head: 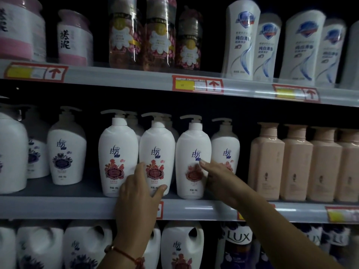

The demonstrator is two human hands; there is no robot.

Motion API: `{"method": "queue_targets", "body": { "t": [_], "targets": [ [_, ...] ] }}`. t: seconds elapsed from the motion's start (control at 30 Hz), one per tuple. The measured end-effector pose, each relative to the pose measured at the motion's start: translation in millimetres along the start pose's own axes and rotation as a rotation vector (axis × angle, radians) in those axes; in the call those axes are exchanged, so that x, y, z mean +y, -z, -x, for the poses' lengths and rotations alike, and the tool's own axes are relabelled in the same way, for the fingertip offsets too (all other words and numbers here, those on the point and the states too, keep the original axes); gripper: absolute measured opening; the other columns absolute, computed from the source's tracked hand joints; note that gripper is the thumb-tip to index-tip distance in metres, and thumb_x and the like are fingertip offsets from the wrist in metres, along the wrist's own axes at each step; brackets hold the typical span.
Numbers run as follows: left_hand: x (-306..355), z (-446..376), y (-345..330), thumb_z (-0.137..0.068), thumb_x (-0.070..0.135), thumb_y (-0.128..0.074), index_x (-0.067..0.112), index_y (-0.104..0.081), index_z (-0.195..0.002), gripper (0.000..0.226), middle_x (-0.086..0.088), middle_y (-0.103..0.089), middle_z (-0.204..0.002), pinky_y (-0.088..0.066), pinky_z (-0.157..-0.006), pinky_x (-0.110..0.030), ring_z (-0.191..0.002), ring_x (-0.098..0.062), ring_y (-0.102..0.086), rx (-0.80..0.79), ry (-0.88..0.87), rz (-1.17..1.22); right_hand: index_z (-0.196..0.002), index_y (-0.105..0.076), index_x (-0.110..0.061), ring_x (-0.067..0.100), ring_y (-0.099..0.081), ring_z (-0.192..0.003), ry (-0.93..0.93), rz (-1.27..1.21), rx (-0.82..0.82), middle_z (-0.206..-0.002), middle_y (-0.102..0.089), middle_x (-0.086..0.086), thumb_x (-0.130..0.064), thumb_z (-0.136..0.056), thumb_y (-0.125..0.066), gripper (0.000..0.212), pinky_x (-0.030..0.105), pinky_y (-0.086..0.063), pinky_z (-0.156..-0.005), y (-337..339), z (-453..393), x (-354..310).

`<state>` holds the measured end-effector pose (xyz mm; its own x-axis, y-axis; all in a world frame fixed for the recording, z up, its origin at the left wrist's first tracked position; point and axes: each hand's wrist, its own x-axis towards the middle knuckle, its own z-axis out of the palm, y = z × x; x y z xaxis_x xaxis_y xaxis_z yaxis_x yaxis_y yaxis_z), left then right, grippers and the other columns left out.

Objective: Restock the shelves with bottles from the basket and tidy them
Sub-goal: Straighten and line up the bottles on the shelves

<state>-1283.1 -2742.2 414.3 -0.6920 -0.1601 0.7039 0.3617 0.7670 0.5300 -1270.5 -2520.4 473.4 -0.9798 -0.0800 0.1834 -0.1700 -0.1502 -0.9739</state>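
Four white pump bottles with red flower labels stand in a row on the middle shelf [81,205]. My left hand [136,189] grips the lower part of the second bottle [157,144], fingers slipped between it and the first bottle [116,144], thumb across its front. My right hand [219,177] holds the right side of the third bottle [192,146], thumb tip on its label, fingers tucked between it and the fourth bottle [225,148]. The basket is out of view.
White pump bottles with purple labels [66,152] stand left, pink square bottles [268,162] right. The upper shelf holds pink jars, clear petal bottles [124,35] and white shampoo bottles [242,41]. Below are large white jugs [182,243] and LUX bottles [237,239].
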Motion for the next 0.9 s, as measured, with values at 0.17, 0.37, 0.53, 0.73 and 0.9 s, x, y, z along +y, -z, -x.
{"method": "queue_targets", "body": {
  "t": [0.17,0.37,0.53,0.73,0.9],
  "targets": [
    [1,3,2,-0.082,0.052,-0.075,0.024,-0.030,-0.149,0.085,-0.003,-0.060,-0.129,-0.055,-0.085,-0.043,-0.120,-0.028,-0.056,-0.013,-0.004,-0.014,-0.126,-0.066,-0.013,0.025,-0.071,-0.113,0.041,0.137,0.125,-0.117,-0.077,0.007,-0.026,-0.087,-0.076,0.042,0.049,-0.056,-0.100,-7,-3,5],
    [0,5,1,-0.084,0.048,-0.075,0.025,-0.031,-0.150,0.083,-0.004,-0.060,-0.128,-0.056,-0.083,-0.045,-0.118,-0.029,-0.055,-0.040,-0.009,-0.034,-0.120,-0.069,-0.016,0.020,-0.075,-0.104,0.053,0.122,0.156,-0.110,-0.078,0.004,-0.022,-0.091,-0.075,0.030,0.037,-0.061,-0.084,-12,1,2],
    [1,11,2,-0.085,0.050,-0.072,0.023,-0.031,-0.151,0.082,-0.005,-0.056,-0.135,-0.057,-0.086,-0.045,-0.120,-0.028,-0.054,-0.052,-0.029,-0.038,-0.119,-0.069,-0.019,0.018,-0.074,-0.105,0.051,0.187,0.180,-0.109,-0.079,0.000,-0.028,-0.089,-0.077,0.032,0.032,-0.060,-0.082,-14,5,-2],
    [30,16,9,-0.087,0.043,-0.070,0.023,-0.036,-0.148,0.073,-0.006,-0.046,-0.144,-0.056,-0.089,-0.049,-0.125,-0.030,-0.050,0.019,-0.158,0.022,-0.126,-0.061,-0.022,0.009,-0.067,-0.094,0.445,0.324,0.649,-0.113,-0.067,-0.001,-0.039,-0.095,-0.068,0.036,0.019,-0.058,-0.070,5,35,-29],
    [75,20,-12,-0.093,0.049,-0.060,0.032,-0.028,-0.155,0.072,-0.005,-0.016,-0.165,-0.034,-0.116,-0.047,-0.150,-0.028,-0.022,-0.050,-0.455,-0.044,-0.124,-0.061,-0.013,0.016,-0.065,-0.106,0.434,0.613,0.768,-0.116,-0.065,0.000,-0.053,-0.084,-0.071,0.058,0.034,-0.053,-0.085,23,-11,-78]
  ]
}}
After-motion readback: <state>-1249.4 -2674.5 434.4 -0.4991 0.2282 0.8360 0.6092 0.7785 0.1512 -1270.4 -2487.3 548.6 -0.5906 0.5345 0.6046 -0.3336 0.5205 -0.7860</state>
